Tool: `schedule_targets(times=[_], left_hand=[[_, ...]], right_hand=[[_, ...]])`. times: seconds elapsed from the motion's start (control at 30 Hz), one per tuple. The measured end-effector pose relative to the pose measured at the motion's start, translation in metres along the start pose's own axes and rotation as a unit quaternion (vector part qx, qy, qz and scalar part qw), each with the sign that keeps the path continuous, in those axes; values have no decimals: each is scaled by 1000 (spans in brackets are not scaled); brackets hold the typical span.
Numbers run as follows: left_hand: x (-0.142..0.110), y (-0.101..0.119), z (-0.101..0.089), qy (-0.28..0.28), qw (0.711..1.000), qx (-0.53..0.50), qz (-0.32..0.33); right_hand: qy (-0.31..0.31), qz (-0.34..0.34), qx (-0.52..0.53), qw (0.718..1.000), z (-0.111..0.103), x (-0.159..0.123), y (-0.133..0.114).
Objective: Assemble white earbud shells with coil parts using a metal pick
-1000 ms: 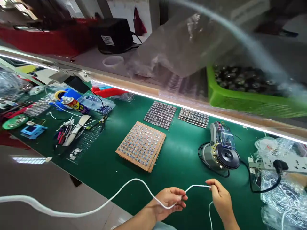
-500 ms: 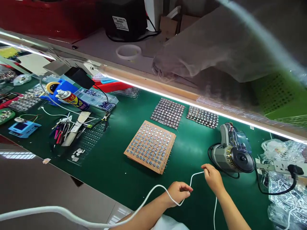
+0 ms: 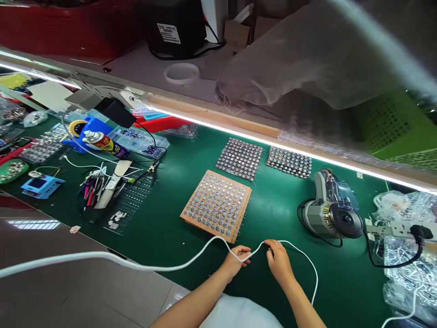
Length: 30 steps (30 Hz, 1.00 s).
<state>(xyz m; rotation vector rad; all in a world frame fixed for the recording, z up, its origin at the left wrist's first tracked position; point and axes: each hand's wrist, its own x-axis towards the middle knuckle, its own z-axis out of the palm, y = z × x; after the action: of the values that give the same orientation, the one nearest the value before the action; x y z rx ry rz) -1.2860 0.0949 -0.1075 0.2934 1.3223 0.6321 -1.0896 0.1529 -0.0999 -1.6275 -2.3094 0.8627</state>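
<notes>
A white cable (image 3: 160, 268) runs in from the left, dips across both of my hands and loops away at the right. My left hand (image 3: 237, 263) has its fingers curled around the cable, just below the near corner of a brown board (image 3: 187, 213). Close by on the right, my right hand (image 3: 279, 262) pinches the same cable between thumb and fingers. Rows of small round metal parts (image 3: 215, 202) cover the board's top, with thin wires sticking out at its right side. The cable's ends are not visible.
Two darker panels of round parts (image 3: 239, 158) lie behind the board. A grey machine with a black disc (image 3: 346, 219) stands right, near bagged cables (image 3: 409, 259). Pens and tools (image 3: 94, 189), a spray can (image 3: 105, 143) and a blue device (image 3: 43, 186) are left. A shelf (image 3: 136, 68) overhangs the bench.
My right hand has moved left, closer to my left hand, which has shifted slightly up and left. The cable now arches out to the right of my right hand. The view has shifted slightly.
</notes>
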Motion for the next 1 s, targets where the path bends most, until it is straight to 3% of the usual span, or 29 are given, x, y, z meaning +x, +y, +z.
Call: schedule_targets(times=[0.2, 0.43, 0.53, 0.6, 0.73, 0.83, 0.9, 1.0], left_hand=[[-14, 4, -26, 25, 1000, -9, -15], [-44, -1, -37, 44, 998, 17, -35], [-67, 1, -45, 79, 996, 41, -1], [-82, 7, -58, 130, 988, 61, 56], [-97, 42, -113, 316, 930, 95, 165], [-82, 85, -165, 434, 870, 113, 205], [-63, 116, -192, 442, 863, 130, 207], [-31, 156, -215, 392, 895, 142, 162]], right_hand=[[-25, -22, 26, 999, 9, 15, -24], [-22, -4, 52, 998, 9, 22, -45], [-13, 13, 83, 996, 6, 17, -44], [1, 24, 109, 994, 1, 17, -43], [27, 58, 179, 982, -1, 39, -45], [11, 120, 260, 958, 15, 71, -52], [-9, 180, 320, 930, 33, 90, -60], [-35, 238, 411, 879, 58, 103, -78]])
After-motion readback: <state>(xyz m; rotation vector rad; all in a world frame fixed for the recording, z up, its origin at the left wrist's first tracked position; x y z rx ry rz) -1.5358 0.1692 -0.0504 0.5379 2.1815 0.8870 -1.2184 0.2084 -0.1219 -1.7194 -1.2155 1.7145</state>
